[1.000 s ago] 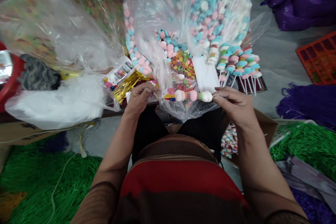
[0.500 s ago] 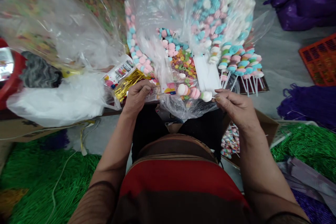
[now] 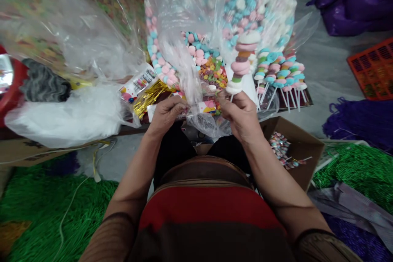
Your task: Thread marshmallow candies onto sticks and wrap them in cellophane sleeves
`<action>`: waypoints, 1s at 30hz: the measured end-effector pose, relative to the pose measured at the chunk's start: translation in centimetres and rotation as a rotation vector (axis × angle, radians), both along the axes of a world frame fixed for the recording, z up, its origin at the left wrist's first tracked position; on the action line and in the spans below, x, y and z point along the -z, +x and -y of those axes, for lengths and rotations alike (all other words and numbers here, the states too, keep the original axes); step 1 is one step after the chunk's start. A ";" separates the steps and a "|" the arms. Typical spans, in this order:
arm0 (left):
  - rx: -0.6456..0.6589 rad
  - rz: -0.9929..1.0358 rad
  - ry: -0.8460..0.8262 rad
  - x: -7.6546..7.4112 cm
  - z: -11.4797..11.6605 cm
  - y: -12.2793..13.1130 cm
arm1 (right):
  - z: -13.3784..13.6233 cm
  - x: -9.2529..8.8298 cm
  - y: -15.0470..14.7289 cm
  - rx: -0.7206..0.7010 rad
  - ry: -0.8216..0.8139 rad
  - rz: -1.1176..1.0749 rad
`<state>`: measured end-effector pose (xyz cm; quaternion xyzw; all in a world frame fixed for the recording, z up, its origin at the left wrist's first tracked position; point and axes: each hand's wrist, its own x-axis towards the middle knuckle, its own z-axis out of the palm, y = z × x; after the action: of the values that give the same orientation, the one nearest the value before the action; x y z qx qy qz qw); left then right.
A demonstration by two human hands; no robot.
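Observation:
My right hand (image 3: 242,116) pinches the stick of a candy skewer (image 3: 242,61) stacked with white, pink, orange and green sweets, held upright in front of the big clear bag of pastel marshmallows (image 3: 233,8). My left hand (image 3: 166,114) is closed on a small clear printed wrapper bag (image 3: 202,108) just left of the right hand. A row of finished skewers (image 3: 281,75) lies on a dark tray to the right. Coloured ring sweets (image 3: 213,71) sit in the open bag behind my hands.
A cardboard box (image 3: 302,147) with wrapped skewers sits at my right knee. Gold twist ties (image 3: 150,96) and a white plastic bag (image 3: 67,118) lie to the left. Green (image 3: 46,208) and purple fringe (image 3: 362,118) piles and an orange crate (image 3: 373,67) surround me.
My right hand swung the skewer from lying level between both hands to standing upright, and moved left toward my left hand. The cardboard box at the right became visible.

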<state>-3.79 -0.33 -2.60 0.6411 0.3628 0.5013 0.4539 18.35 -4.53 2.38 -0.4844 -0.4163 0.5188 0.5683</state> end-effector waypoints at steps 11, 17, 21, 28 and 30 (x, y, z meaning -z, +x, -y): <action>0.199 -0.085 -0.025 -1.2 0.3 0.6 | -0.4 1.4 0.1 -0.310 -0.002 0.055; 0.075 -0.286 0.238 -1.6 0.7 1.0 | 0.1 2.1 -1.3 -0.253 0.028 0.205; -0.016 -0.366 0.324 -1.0 0.8 1.6 | 0.1 2.5 -1.4 -0.194 0.009 0.170; 0.087 -0.233 0.067 -0.9 0.9 2.0 | 0.2 1.4 -1.6 -0.190 -0.298 -0.182; 0.063 -0.141 -0.025 -0.7 0.9 1.8 | 0.4 0.7 -1.3 -0.231 -0.300 -0.207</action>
<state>-2.03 -1.24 -1.92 0.6803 0.3798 0.4357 0.4507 17.09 -4.94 1.65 -0.4568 -0.3267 0.6834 0.4664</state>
